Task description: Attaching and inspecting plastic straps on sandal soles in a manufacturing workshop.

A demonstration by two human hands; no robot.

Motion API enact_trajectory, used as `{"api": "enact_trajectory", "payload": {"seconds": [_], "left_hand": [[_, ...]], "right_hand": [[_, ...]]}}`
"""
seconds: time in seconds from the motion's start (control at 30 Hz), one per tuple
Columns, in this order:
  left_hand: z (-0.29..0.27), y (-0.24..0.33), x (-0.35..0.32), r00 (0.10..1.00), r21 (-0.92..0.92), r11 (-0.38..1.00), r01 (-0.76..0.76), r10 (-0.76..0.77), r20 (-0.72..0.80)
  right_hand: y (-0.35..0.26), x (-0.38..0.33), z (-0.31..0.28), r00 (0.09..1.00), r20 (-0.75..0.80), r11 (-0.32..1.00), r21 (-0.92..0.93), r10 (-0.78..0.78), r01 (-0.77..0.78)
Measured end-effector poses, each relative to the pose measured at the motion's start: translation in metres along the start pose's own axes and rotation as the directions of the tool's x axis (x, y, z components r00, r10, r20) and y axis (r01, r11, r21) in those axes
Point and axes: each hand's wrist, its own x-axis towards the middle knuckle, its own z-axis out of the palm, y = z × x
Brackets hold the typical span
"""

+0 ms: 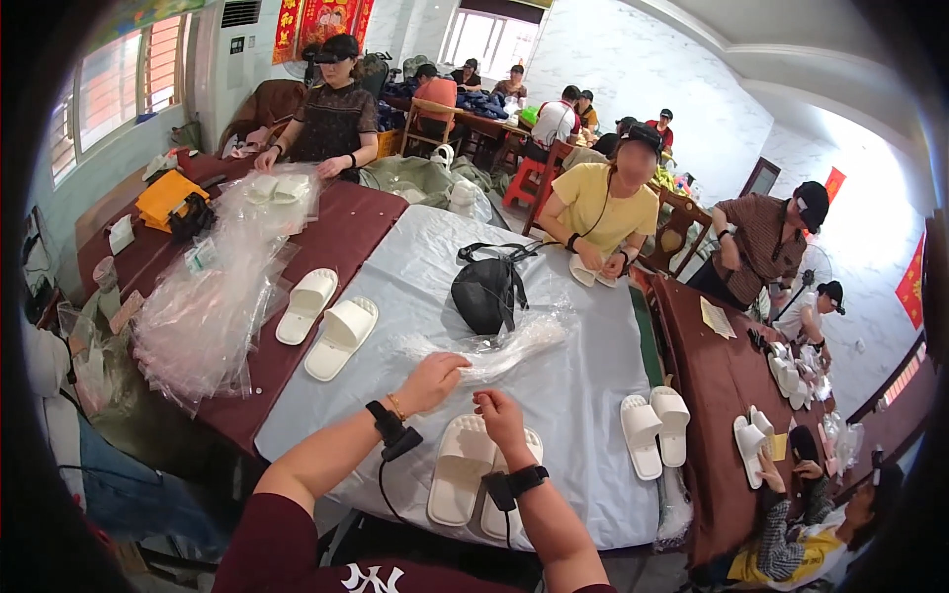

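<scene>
My left hand (432, 383) is over the grey-covered table, its fingers pinched together at the near edge of a bundle of thin clear-white plastic strands (514, 353). My right hand (502, 419) is curled closed just above a pair of white slippers. I cannot make out what, if anything, either hand holds. The left slipper (461, 472) of that pair lies in front of me, toe end toward me. My right forearm and wrist strap partly cover its mate (494, 519). Beyond the bundle sits a black bag (484, 295) with straps.
More white slippers lie at the table's left (341, 338) and right (641, 437). Clear plastic bags (203, 316) heap on the brown left table (336, 237). Across from me a person in yellow (605, 212) handles slippers. Other people work along the right-hand table (707, 395).
</scene>
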Motion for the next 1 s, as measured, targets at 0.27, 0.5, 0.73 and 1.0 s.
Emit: {"api": "enact_trajectory", "payload": {"seconds": [0.27,0.5,0.73,1.0], "left_hand": [[0.023,-0.019,0.000,0.929,0.582,0.793,-0.178,-0.058,0.364],[0.037,-0.046,0.008,0.910,0.677,0.716,-0.171,-0.149,0.387],[0.037,-0.047,0.000,0.930,0.669,0.728,-0.151,-0.126,0.346],[0.022,-0.026,-0.003,0.966,0.623,0.770,-0.140,-0.032,0.257]], "right_hand": [[-0.008,-0.014,0.004,0.997,0.073,0.990,0.139,0.016,-0.026],[-0.042,-0.057,-0.022,0.984,0.180,0.992,0.123,0.007,-0.030],[-0.057,-0.113,-0.066,0.977,0.213,0.978,0.197,0.024,-0.067],[-0.095,-0.149,-0.113,0.960,-0.237,0.958,-0.274,-0.149,0.081]]}}
